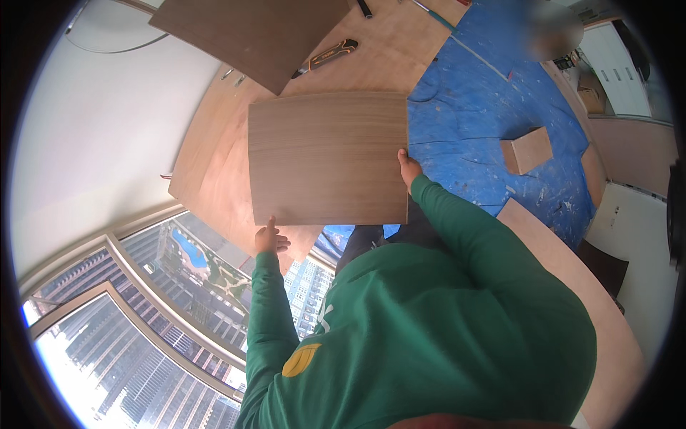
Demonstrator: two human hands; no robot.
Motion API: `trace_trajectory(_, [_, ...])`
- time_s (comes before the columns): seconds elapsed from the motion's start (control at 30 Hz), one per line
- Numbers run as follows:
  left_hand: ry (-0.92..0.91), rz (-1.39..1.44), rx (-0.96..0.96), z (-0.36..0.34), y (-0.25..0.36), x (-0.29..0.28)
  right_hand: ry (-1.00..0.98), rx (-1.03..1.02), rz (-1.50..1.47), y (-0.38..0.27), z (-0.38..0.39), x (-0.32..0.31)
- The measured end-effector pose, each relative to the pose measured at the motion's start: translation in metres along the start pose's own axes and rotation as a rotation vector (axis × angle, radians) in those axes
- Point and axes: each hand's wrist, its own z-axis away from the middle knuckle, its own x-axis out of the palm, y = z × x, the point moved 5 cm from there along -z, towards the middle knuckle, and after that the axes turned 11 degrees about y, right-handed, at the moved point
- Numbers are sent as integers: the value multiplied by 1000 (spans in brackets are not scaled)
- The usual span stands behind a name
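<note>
A rectangular brown wood-grain panel (325,161) lies in front of me over the plywood work surface, its right side reaching out over the blue sheeting. My right hand (409,170) grips the panel's right edge, thumb on top and the other fingers hidden. At the near left corner, my left hand (270,239) has its fingers apart, with one fingertip touching or very close to the near edge. Beyond the panel, a black and orange utility knife (329,57) rests on the plywood, beside a second, darker brown panel (250,36).
Plywood (207,143) spreads under the panels. Blue sheeting (471,107) with white specks covers the floor at right, where a brown box-shaped block (527,150) sits. A long thin tool with a teal handle (436,18) lies at the far edge. A window (157,307) is at lower left.
</note>
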Motion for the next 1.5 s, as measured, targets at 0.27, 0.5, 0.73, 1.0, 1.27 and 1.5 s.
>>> trace_trajectory(0.27, [-197,-213,703,39,25,31,-16,-67,290,-36,15,-1])
trace_trajectory(0.5, [-934,-781,687,121,-67,131,-23,-112,373,-32,28,-1])
trace_trajectory(0.73, [-1094,-868,746,148,-69,176,11,-86,220,94,-14,-13])
trace_trajectory(1.0, [-1016,-922,640,122,-56,169,52,-156,483,28,6,-9])
trace_trajectory(1.27, [-1006,-847,711,108,-44,152,71,-128,421,-49,0,-24])
trace_trajectory(1.5, [-534,-537,1112,90,49,145,178,-153,390,-21,30,-45])
